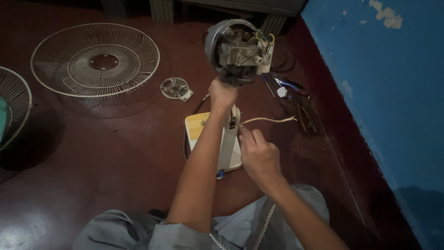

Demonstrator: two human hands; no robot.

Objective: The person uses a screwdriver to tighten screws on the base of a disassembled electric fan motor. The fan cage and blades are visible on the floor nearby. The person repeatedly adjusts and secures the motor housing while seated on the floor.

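An opened fan motor (240,48) with bare wiring stands on a white fan stand (228,143) with a yellow panel. My left hand (222,94) grips the neck just under the motor. My right hand (257,155) pinches a pale cable (270,120) that leaves the stand and runs right, ending in bare wire tips. I sit on the dark red floor with my grey-clad knees at the bottom.
A round wire fan guard (95,60) lies on the floor at upper left, another guard (14,109) at the left edge. A small round vented cover (175,88) lies near the stand. Tools, including pliers (289,85), lie by the blue wall (384,92).
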